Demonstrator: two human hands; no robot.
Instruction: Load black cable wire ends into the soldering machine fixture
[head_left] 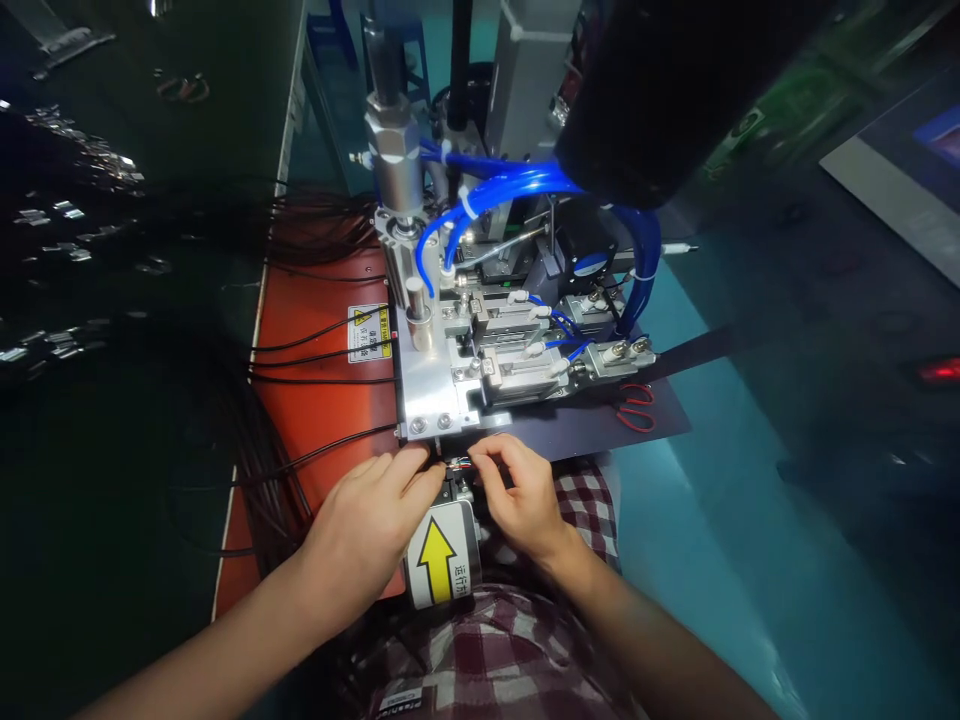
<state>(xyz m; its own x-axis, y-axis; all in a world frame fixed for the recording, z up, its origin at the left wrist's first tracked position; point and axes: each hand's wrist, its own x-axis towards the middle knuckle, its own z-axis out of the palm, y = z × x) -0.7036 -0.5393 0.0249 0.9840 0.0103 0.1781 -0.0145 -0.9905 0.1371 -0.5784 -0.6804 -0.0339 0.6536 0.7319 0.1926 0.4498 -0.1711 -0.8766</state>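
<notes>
Thin coloured wires point(459, 463), with red and white among them, run in the small gap between my two hands. My left hand point(371, 515) is closed, thumb against bent fingers, at the wires' left end beside the metal machine point(431, 395). My right hand point(523, 490) pinches thumb and forefinger together at their right end. What lies inside each pinch is mostly hidden. Just below the fingers sits a small dark metal fixture point(450, 490), above a white block with a yellow arrow point(437, 560).
Black cables point(326, 380) cross the orange-red bench top point(315, 410) on the left. Blue air hoses point(517, 180) arch over the machine's cylinders. Red-handled scissors point(637, 408) lie on the dark plate point(592, 430) to the right. A heap of shiny parts point(67, 210) is at far left.
</notes>
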